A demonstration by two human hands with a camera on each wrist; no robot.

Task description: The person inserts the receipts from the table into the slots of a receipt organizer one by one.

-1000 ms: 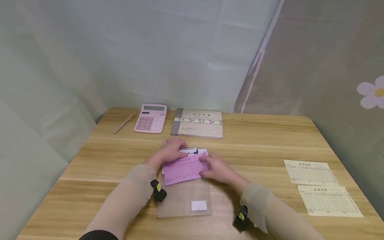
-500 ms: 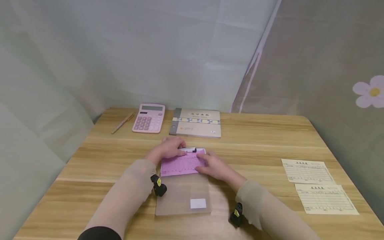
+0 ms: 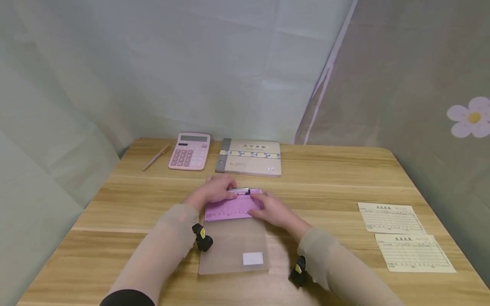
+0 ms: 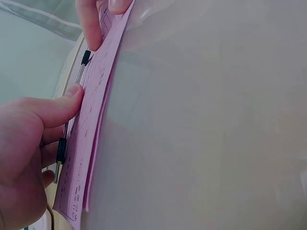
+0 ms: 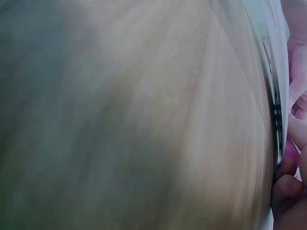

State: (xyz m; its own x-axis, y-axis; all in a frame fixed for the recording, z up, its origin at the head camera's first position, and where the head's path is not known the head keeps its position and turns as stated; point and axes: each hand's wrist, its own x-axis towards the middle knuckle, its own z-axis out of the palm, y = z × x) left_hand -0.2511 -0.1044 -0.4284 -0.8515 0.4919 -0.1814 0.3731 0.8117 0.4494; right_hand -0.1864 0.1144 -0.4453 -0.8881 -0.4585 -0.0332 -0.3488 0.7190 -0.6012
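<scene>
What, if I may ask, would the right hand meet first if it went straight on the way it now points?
The right hand would probably meet the clip's black end first, with the left hand just beyond; whether they already touch is hard to tell.

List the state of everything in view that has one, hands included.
Left hand: gripping the metal clip
Right hand: pinching the pink slips
Metal clip: open or shut, cannot tell
Pink slips: stacked, top edge by the clip
Translucent clipboard: lying flat
Calculator: face up
Pen: lying down
Book: closed
Yellow slips: flat, face up
</scene>
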